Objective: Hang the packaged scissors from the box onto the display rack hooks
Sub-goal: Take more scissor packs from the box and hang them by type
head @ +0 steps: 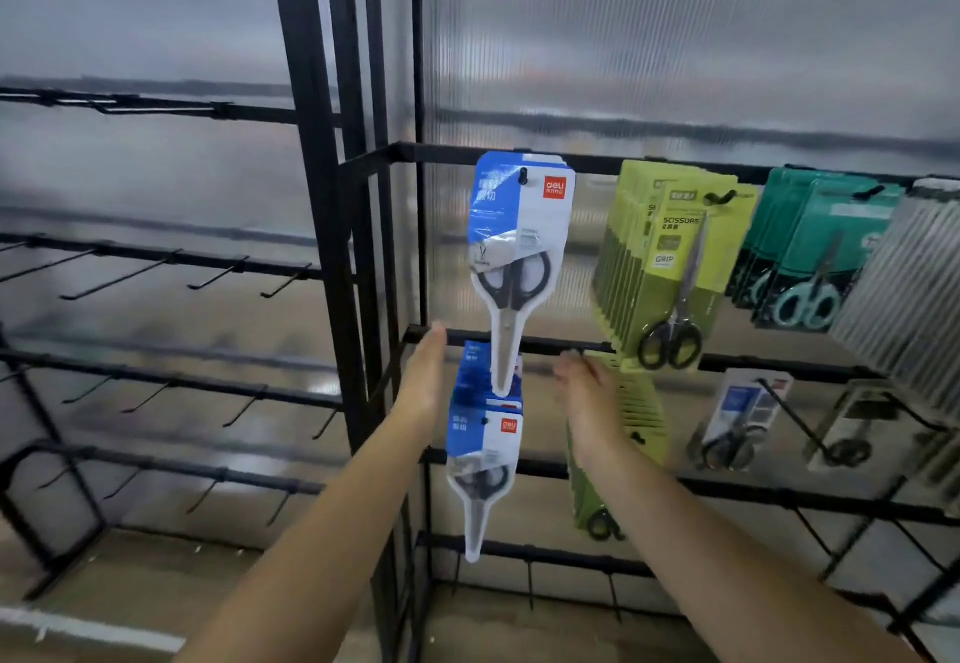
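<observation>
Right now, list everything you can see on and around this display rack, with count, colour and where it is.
Blue scissor packs, upper: a stack, blue and white, hanging on the top-row hook.
Blue scissor packs, lower: a stack, blue and white, on the hook below, between the hands.
Green scissor packs: a thick stack, lime green, top row, right of the blue ones; more green packs below.
Teal scissor packs: a stack, teal, further right.
Grey packs: a stack, right edge.
Empty hooks: several, black, left rack.
Rack frame: black metal.
Left hand: open, beside the lower blue packs.
Right hand: open, by the lower green packs.
</observation>
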A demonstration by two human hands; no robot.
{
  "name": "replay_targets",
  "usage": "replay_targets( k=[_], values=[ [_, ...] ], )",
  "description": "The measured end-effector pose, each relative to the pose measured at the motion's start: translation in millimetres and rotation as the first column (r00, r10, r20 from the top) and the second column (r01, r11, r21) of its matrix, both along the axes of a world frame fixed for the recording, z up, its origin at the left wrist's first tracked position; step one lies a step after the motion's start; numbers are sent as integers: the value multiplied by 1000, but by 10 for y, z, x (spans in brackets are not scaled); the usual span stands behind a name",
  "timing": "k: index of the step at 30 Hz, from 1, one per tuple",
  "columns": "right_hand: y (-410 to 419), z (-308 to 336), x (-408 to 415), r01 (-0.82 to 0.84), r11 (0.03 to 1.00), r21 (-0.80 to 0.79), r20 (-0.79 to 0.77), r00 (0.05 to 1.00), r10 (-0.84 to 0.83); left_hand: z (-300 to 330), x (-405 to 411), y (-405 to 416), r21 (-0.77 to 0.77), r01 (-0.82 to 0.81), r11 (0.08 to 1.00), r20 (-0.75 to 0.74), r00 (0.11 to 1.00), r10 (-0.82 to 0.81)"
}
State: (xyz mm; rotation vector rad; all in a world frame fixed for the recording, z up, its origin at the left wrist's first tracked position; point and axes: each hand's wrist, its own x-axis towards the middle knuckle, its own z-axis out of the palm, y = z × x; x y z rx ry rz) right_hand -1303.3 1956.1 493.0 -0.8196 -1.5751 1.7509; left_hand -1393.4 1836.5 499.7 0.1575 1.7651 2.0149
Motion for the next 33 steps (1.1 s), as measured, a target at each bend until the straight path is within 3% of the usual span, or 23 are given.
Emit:
replay_targets(
  k=[4,7,11,16,19,21,24,30,33],
  values=[
    [-6,-405,-156,-97,972,-215,263,953,153,-439,-82,48,36,50,998,129,990,-54],
    [-31,-582,-309,-250,900,-358,188,925,331,-700,-161,122,143,125,982,212,965,-153],
    [-28,-635,-463,-291,796,-531,-6,940,340,-813,-254,174,190,110,976,226,962,-153],
    [-13,-668,-357,-317,856,-407,89,920,383,-918,-190,145,148,60,987,147,986,-82],
    [-19,-747,-134,-333,893,-303,252,876,412,-1046,6,58,-64,7,998,101,995,0],
    [-12,-868,37,-360,914,-186,351,845,404,-1205,176,-2,-210,-40,977,43,998,51],
    [0,-1070,255,-318,938,-137,447,825,345,-1394,478,-64,-349,-81,933,-62,996,63],
    [216,-1349,737,-254,958,-130,531,798,284,-1610,832,154,-492,50,869,50,998,-30],
    [446,-1375,941,-94,980,-175,570,802,178,-1545,934,424,-483,135,865,71,991,-115]
  ],
)
